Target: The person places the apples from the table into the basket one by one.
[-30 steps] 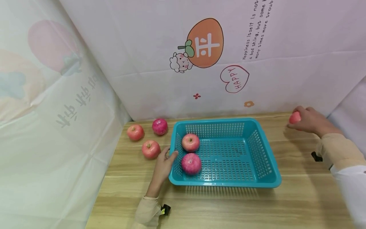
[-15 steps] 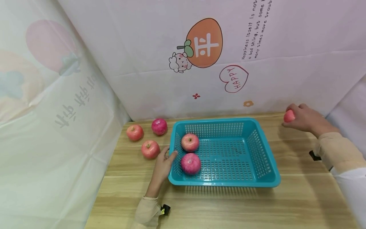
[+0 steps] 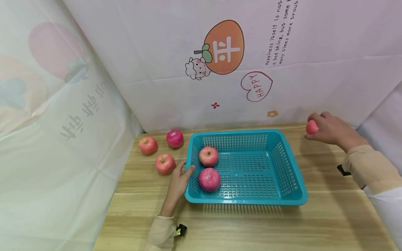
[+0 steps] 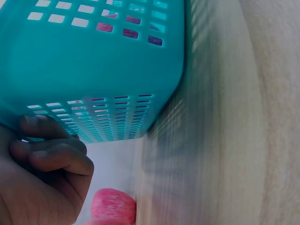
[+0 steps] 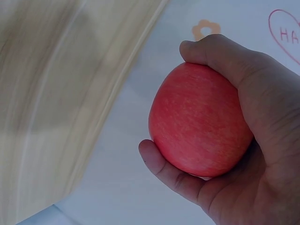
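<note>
A teal plastic basket (image 3: 245, 201) sits on the table, with a pink-red apple (image 3: 208, 156) and a deeper pink, streaked apple (image 3: 209, 179) along its left side. My left hand (image 3: 179, 181) grips the basket's left rim, thumb on top; the left wrist view shows its fingers (image 4: 63, 159) curled against the outer wall. To the right of the basket, my right hand (image 3: 329, 129) holds a red apple (image 5: 201, 119) above the table. Its thumb and fingers wrap round the apple's sides in the right wrist view.
Left of the basket lie a magenta apple (image 3: 175, 139), a red apple (image 3: 148, 145) and another red apple (image 3: 165, 164) close to my left hand. A white printed cloth (image 3: 163, 97) hangs along the wooden table's (image 3: 238, 230) back edge and left side.
My right hand has moved left toward the basket, carrying the red apple. The left hand stays on the rim, and the basket and other apples keep their places.
</note>
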`<state>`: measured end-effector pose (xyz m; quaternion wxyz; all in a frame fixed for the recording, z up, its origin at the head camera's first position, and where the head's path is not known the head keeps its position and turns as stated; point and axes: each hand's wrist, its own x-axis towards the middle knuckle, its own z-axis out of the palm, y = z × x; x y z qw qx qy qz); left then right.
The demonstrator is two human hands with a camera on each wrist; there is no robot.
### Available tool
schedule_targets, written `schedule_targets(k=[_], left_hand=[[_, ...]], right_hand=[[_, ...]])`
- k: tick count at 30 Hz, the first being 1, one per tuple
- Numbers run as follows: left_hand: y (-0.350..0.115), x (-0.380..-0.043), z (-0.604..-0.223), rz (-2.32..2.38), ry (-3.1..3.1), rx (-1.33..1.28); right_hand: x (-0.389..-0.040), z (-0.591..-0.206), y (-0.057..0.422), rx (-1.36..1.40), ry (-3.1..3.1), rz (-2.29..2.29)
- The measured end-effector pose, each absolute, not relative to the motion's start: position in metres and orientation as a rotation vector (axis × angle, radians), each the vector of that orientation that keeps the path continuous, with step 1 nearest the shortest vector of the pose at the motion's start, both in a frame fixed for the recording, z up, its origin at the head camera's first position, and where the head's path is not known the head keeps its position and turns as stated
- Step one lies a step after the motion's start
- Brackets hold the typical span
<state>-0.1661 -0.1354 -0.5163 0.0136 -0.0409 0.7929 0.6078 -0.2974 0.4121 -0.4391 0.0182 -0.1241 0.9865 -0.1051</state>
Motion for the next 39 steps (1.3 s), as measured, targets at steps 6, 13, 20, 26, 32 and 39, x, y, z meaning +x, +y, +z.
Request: schedule_targets(k=[6,13,20,26,32,39], left_hand=[[-0.135,-0.165,-0.516,1.889,2.477,-0.121],[-0.135,-0.164,-0.514,1.868,2.483,-0.127],[-0.135,-0.165,-0.514,1.865,2.480,-0.126],[-0.135,-0.165,-0.514,1.868,2.483,-0.135],[-0.136,-0.164,-0.516,1.870,2.481,-0.122],[-0.135,-0.165,-0.515,1.873,2.480,-0.124]], right_hand=[[-0.296,-0.435,0.400,-0.397,3.073,-0.316],[-0.295,-0.432,0.388,-0.449,3.090,-0.327],[-0.292,-0.427,0.375,-0.503,3.106,-0.353],[-0.289,-0.424,0.362,-0.502,3.100,-0.349],[-0.287,-0.419,0.350,-0.509,3.100,-0.341],[-0.284,-0.413,0.338,-0.511,3.090,-0.363]])
